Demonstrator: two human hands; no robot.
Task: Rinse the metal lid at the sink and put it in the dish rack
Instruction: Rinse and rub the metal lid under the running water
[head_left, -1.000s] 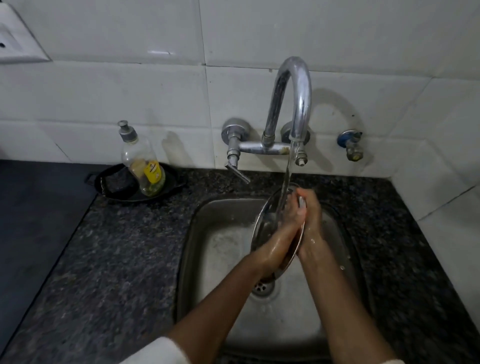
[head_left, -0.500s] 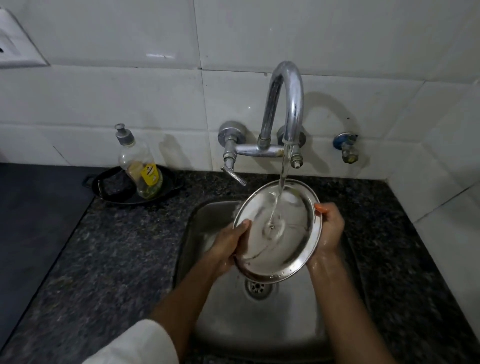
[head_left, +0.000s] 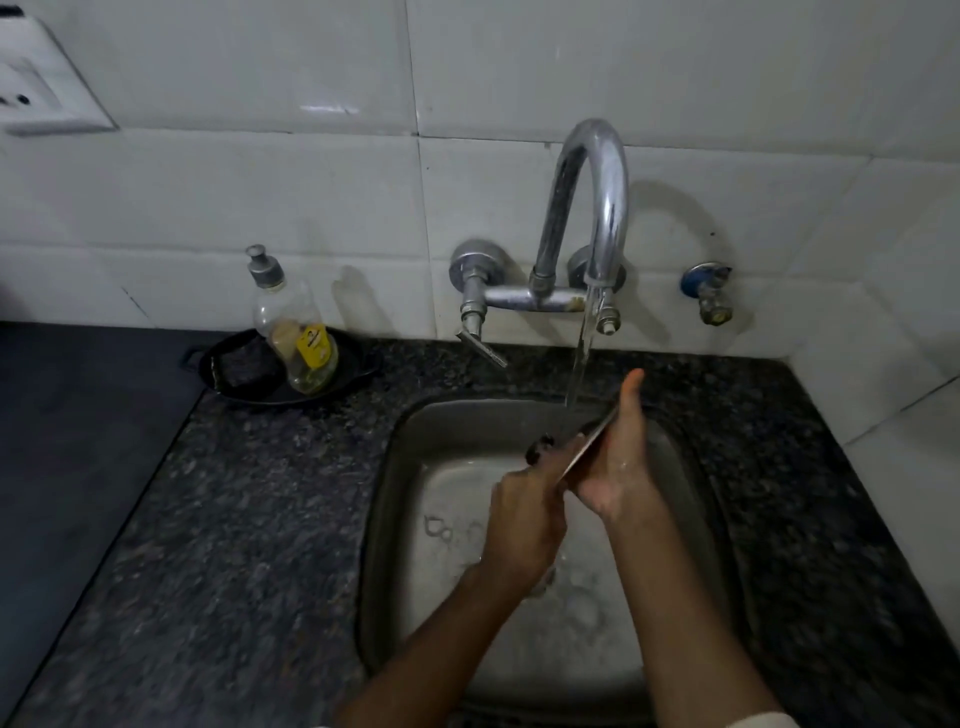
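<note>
The round metal lid (head_left: 589, 446) is held edge-on over the steel sink (head_left: 405, 467), so only its thin rim and a dark knob on its left face show. My left hand (head_left: 524, 525) grips its lower edge from the left. Flat against its right face lies my right hand (head_left: 621, 457), fingers pointing up toward the wall. Water runs from the curved chrome tap (head_left: 592, 208) and strikes the top of the lid. No dish rack is in view.
A dish soap bottle (head_left: 291, 332) stands in a small black pan (head_left: 353, 374) with a scrub pad on the dark granite counter left of the sink. A small valve (head_left: 709, 291) sticks out of the tiled wall at right. A wall socket is at top left.
The lid has turned from facing me, open to the stream, to edge-on. My left hand dropped to its lower edge and my right hand flattened against its right side.
</note>
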